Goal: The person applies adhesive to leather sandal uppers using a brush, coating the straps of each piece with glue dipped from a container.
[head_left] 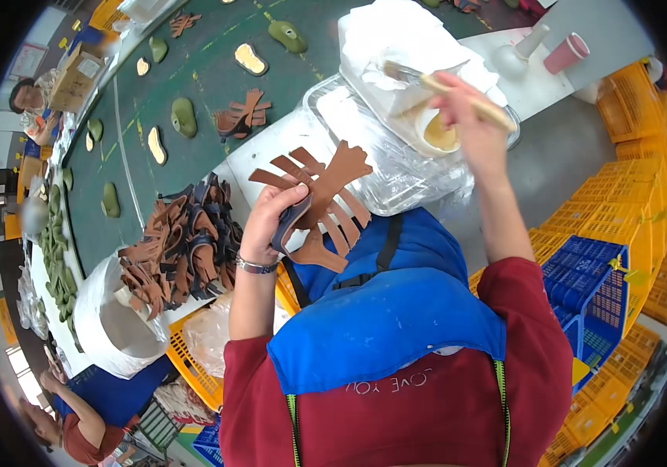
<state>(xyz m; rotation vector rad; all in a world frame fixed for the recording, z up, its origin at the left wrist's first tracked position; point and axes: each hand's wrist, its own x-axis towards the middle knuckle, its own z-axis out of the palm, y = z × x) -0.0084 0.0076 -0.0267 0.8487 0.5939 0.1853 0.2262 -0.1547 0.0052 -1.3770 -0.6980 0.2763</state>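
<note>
My left hand (275, 212) grips a brown strappy sandal upper (325, 191), its cut straps fanned out above my lap. In my right hand (466, 117) is a brush (477, 107) with a pale wooden handle, its bristles pointing left over crumpled white paper (395, 39). Just below that hand sits a cup with yellowish contents (438, 136), set in a plastic-wrapped tray (419, 175). To the left of my left hand lies a heap of brown and dark sandal uppers (185, 245).
Green shoe lasts (184, 117) and pale soles (251, 59) lie on the green conveyor belt (216, 54). A pink cup (567, 53) stands at the upper right. Yellow crates (582, 210) and a blue crate (582, 280) are stacked at right. Other people work at left.
</note>
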